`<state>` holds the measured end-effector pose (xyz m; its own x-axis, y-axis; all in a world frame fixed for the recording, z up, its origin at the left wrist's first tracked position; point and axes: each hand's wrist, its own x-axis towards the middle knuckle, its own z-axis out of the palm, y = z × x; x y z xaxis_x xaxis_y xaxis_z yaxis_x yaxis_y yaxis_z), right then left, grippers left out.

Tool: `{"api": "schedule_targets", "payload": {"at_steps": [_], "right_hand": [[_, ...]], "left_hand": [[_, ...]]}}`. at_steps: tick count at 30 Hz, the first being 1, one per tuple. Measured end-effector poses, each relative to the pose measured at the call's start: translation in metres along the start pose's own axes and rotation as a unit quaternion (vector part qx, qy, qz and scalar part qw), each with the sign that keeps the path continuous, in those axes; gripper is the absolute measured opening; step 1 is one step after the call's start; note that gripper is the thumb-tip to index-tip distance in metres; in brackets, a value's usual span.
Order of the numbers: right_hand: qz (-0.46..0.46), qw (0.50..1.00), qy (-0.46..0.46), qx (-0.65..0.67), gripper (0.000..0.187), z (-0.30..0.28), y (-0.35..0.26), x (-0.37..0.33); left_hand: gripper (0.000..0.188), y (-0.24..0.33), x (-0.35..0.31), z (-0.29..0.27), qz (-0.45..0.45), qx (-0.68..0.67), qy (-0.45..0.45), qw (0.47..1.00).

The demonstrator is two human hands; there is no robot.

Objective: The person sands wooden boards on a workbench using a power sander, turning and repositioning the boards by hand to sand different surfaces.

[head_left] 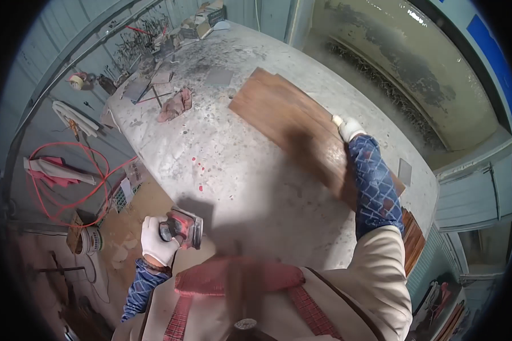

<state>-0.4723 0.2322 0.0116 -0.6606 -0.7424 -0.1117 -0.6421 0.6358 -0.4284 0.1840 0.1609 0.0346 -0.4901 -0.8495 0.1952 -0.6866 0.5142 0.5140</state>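
Observation:
My left hand (158,241), in a white glove, is closed around a red and black power sander (183,228). The sander is held off the table's near left edge, its flat pad turned to the right. A brown wooden board (284,116) lies slantwise across the stone-grey table (256,187). On the board's far edge my right hand (351,129), also gloved in white, grips with bent fingers; its forearm, in a blue patterned sleeve, crosses over the board's right part. A shadow darkens the middle of the board.
A crumpled pink cloth (176,105) and flat sanding sheets (219,77) lie on the table's far left part. A red hose (68,213) hangs in loops at the left, above a white bucket (91,240). Stacked brown boards (413,238) stand by the right edge.

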Motion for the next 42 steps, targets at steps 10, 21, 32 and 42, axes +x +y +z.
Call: {"api": "schedule_targets", "payload": {"at_steps": [10, 21, 32, 42], "right_hand": [[-0.041, 0.925, 0.376, -0.024, 0.055, 0.051, -0.002, -0.219], [0.6, 0.745, 0.233, -0.172, 0.11, 0.069, 0.101, -0.554], [0.566, 0.81, 0.088, -0.123, 0.112, 0.078, 0.017, -0.567], [0.204, 0.974, 0.05, -0.084, 0.091, 0.189, -0.109, -0.611]], "left_hand": [[0.045, 0.001, 0.021, 0.006, 0.061, -0.03, -0.077, 0.995], [0.055, 0.031, 0.057, 0.019, 0.196, -0.117, -0.166, 0.96], [0.053, -0.007, 0.047, 0.007, 0.243, -0.183, -0.19, 0.933], [0.055, -0.073, 0.081, 0.038, 0.185, -0.174, -0.21, 0.944]]}}
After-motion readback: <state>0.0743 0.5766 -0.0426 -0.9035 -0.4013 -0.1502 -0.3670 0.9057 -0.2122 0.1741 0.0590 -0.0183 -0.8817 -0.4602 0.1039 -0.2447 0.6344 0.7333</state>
